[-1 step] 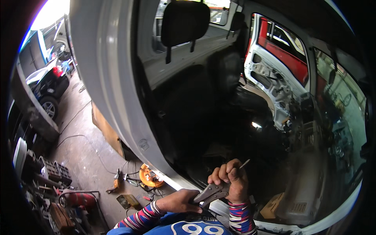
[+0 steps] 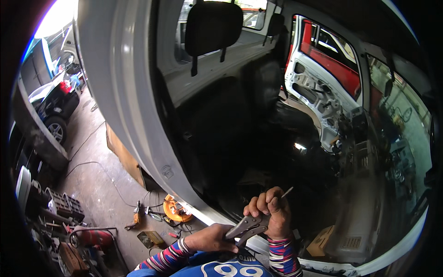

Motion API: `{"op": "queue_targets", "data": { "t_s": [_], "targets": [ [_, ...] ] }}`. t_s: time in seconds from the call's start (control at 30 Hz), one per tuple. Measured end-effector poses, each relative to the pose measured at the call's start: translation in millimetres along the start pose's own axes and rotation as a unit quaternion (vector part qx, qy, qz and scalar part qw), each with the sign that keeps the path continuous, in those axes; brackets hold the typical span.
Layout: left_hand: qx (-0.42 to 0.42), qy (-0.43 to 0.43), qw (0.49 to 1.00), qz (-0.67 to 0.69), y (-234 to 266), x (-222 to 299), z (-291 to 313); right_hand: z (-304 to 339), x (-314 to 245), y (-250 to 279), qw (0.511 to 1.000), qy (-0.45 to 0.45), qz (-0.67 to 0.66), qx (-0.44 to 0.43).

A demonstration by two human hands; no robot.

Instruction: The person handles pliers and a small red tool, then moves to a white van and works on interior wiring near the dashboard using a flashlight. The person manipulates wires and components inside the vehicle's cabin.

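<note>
My left hand (image 2: 212, 237) is closed round the handles of grey metal locking pliers (image 2: 249, 225), low in the middle of the view. The pliers point up and to the right, and their jaws are hidden behind my right hand (image 2: 278, 219). That hand is closed, its fingers curled, with a thin metal rod (image 2: 287, 192) sticking out past the thumb and forefinger. Whether the jaws grip the rod, I cannot tell. Both hands are at the open doorway of a vehicle, above its white sill (image 2: 210, 219).
Dark seats with a headrest (image 2: 213, 28) fill the cabin. Beyond stands a stripped white door (image 2: 318, 90). A cardboard box (image 2: 320, 241) lies inside at right. On the floor at left are an orange reel (image 2: 174, 210), a drill (image 2: 137, 215), cables and a red cylinder (image 2: 93, 236).
The view has shifted slightly, so the vehicle sits a little further left. Both hands keep the same hold on the pliers and the rod.
</note>
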State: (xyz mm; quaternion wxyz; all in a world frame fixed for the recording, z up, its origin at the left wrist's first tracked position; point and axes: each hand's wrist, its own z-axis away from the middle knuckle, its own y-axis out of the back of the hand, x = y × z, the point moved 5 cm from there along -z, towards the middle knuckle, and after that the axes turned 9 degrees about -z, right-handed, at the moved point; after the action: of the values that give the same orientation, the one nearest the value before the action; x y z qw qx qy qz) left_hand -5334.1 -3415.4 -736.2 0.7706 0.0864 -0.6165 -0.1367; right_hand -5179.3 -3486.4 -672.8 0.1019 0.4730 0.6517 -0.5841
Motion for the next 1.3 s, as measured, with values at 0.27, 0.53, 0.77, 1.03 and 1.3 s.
{"op": "queue_targets", "data": {
  "t_s": [0.27,0.53,0.77,1.03,1.3],
  "targets": [
    [-0.006,-0.053,0.994,0.094,1.7,-3.4,-6.6,2.3,-23.4,4.7,0.996,0.079,-0.001,0.033],
    [-0.233,-0.053,0.913,0.330,2.4,-25.5,11.2,5.4,-43.2,26.5,0.986,0.136,-0.056,0.081],
    [0.176,-0.016,0.946,-0.272,29.6,-3.1,-0.1,-3.0,-50.9,24.9,0.983,0.158,0.041,0.088],
    [-0.114,-0.131,0.856,0.487,3.9,-8.1,-36.9,-22.1,-50.3,42.5,0.986,0.116,-0.104,0.067],
    [-0.298,-0.093,0.740,0.596,-35.8,14.9,-61.1,-32.9,-33.9,52.0,0.989,0.065,-0.124,0.038]
  ]
}}
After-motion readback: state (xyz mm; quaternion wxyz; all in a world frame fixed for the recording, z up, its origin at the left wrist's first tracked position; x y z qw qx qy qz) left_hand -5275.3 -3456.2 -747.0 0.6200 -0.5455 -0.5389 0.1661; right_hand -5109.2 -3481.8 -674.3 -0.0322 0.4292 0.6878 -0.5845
